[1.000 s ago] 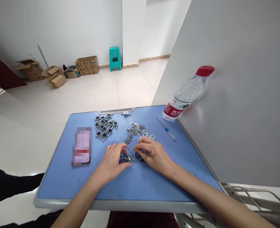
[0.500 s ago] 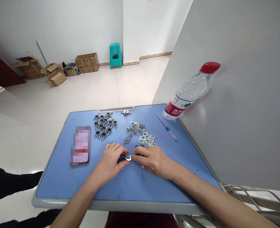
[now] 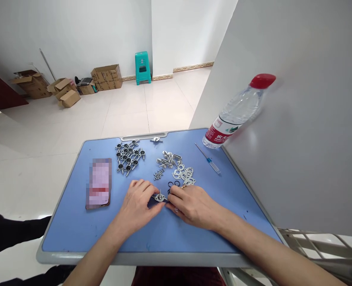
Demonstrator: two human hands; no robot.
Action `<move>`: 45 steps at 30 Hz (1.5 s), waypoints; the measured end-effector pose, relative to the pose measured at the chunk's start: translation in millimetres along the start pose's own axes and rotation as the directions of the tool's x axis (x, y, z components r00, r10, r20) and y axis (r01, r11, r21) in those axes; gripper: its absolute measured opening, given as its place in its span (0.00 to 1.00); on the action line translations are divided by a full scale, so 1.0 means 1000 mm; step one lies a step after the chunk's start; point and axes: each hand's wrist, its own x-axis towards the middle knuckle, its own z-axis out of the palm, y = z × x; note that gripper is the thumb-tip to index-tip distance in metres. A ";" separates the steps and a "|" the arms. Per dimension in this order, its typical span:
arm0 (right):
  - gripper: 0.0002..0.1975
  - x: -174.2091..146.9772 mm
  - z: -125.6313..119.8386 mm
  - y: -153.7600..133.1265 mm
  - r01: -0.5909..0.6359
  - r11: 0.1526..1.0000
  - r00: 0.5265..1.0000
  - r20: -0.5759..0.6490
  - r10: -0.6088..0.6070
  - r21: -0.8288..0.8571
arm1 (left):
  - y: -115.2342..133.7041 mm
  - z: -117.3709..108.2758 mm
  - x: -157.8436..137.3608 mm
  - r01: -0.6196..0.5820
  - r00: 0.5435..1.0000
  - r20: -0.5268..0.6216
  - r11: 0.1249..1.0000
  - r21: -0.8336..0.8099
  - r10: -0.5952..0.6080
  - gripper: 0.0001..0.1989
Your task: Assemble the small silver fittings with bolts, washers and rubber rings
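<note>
My left hand point(image 3: 138, 201) pinches a small metal fitting point(image 3: 160, 197) by its left side, thumb and fingers closed. The fitting has an oval flange plate with a thin pin standing up from it. My right hand point(image 3: 190, 204) is closed at the fitting's right end, its fingertips hiding that end. Black rubber rings point(image 3: 177, 183) lie just beyond the right fingers, some partly covered by them. Behind the hands are a small heap of screws point(image 3: 158, 174), loose flat flange plates point(image 3: 189, 172) and several metal pieces with stems point(image 3: 168, 159).
Several fittings with black round centres point(image 3: 128, 155) lie at the back left, one silver fitting point(image 3: 156, 139) by the far edge. A phone point(image 3: 100, 184) lies left. A screwdriver point(image 3: 208, 160) and water bottle point(image 3: 232, 119) are right, beside a grey panel point(image 3: 307, 131).
My right fingertips have moved in against the fitting's right end. The fitting now sits level, its flange plate more visible. More of the black rings shows. The camera view has shifted slightly.
</note>
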 end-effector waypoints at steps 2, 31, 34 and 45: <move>0.14 0.000 0.002 -0.002 -0.006 1.000 1.000 -0.004 0.006 -0.021 | 0.001 0.002 0.000 -0.004 1.000 -0.015 1.000 0.014 0.005 0.07; 0.16 0.001 0.004 -0.013 -0.105 0.994 0.994 -0.005 0.105 0.030 | -0.002 0.009 -0.002 -0.029 0.999 -0.023 0.997 0.070 0.031 0.05; 0.16 0.002 -0.001 -0.008 -0.099 0.992 0.995 0.019 0.098 0.075 | -0.001 0.009 -0.003 -0.026 0.999 -0.020 0.997 0.076 0.028 0.05; 0.09 0.005 -0.008 -0.002 -0.144 0.967 0.985 0.125 0.120 0.208 | 0.001 0.011 -0.004 0.053 0.998 -0.030 0.998 0.016 -0.053 0.06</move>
